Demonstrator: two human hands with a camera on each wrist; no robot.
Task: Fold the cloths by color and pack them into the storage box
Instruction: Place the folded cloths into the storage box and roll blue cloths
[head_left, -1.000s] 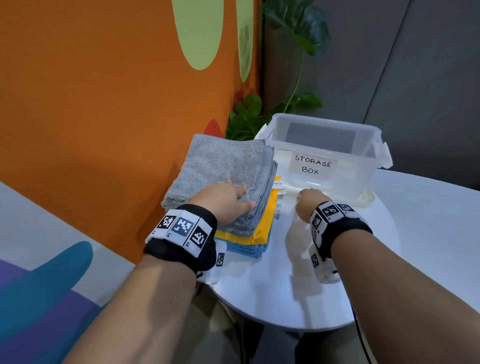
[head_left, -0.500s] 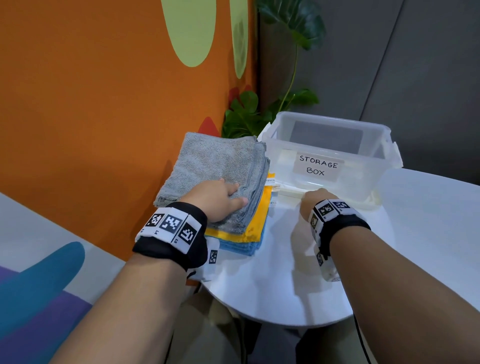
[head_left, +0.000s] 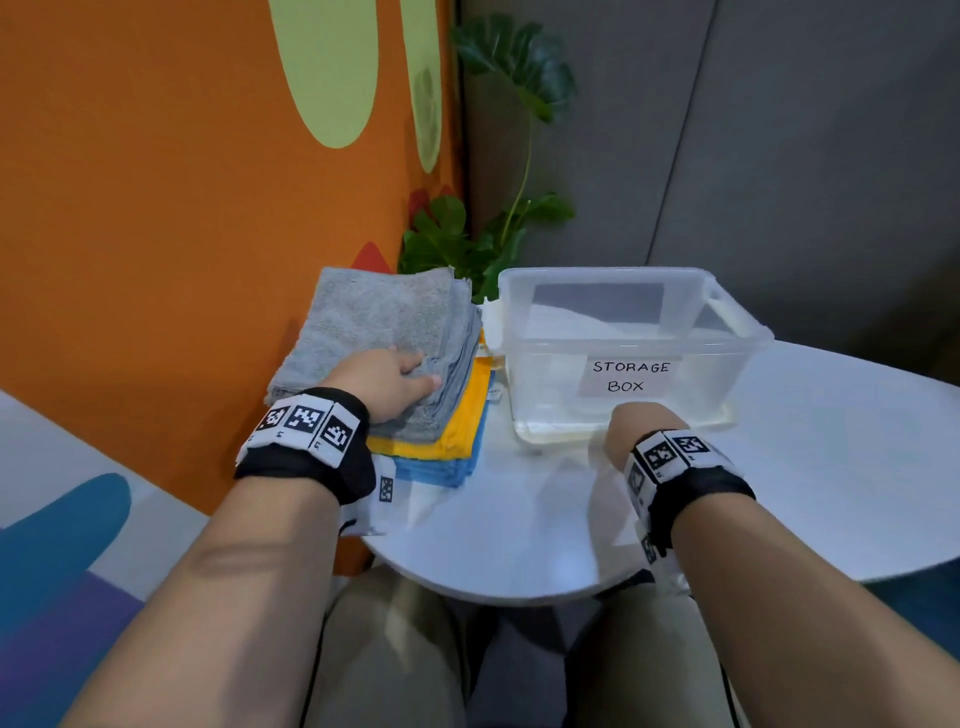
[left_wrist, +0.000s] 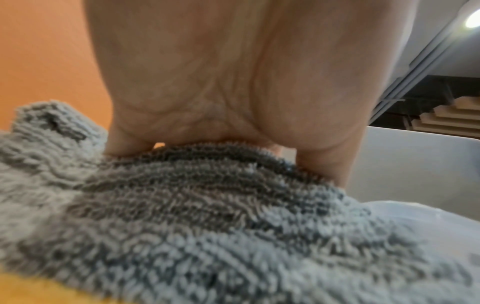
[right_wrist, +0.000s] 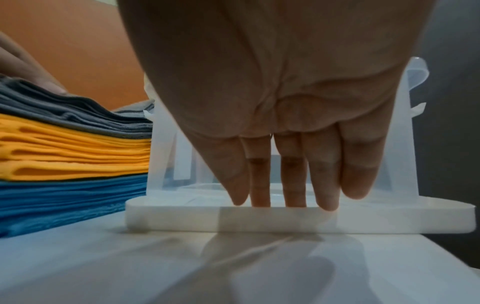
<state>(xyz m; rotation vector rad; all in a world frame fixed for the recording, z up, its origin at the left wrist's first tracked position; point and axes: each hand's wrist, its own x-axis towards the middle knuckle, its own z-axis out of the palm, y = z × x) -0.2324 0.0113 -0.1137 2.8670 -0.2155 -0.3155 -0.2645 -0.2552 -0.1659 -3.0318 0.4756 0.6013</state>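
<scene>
**A:** Which step is in hand?

**B:** Judged from the layout, the start: nothing is packed. On the round white table (head_left: 519, 545), a stack of cloths sits at the left, against the orange wall (head_left: 156, 208): grey cloths (head_left: 384, 317) on top, yellow cloths (head_left: 467, 410) in the middle, blue cloths (head_left: 441, 467) at the bottom. The stack lies just beside the storage box (head_left: 613, 291).

**A:** And the box?

**B:** Clear plastic, labelled "STORAGE BOX", open-topped, standing on what appears to be its own lid (right_wrist: 298, 218). No cloth shows inside it.

**A:** The hands?

**B:** The left hand (head_left: 382, 382) rests on the near right part of the top grey cloth, fingers curled into the pile; whether it pinches a layer cannot be told. The right hand (head_left: 631, 428) is released, grasping nothing, with straight fingers (right_wrist: 322, 185) pointing down to the lid's near edge.

**A:** What does the next move call for?

**B:** Probably separating one grey layer from the stack without dragging its neighbours, then folding it on the near table surface.
</scene>
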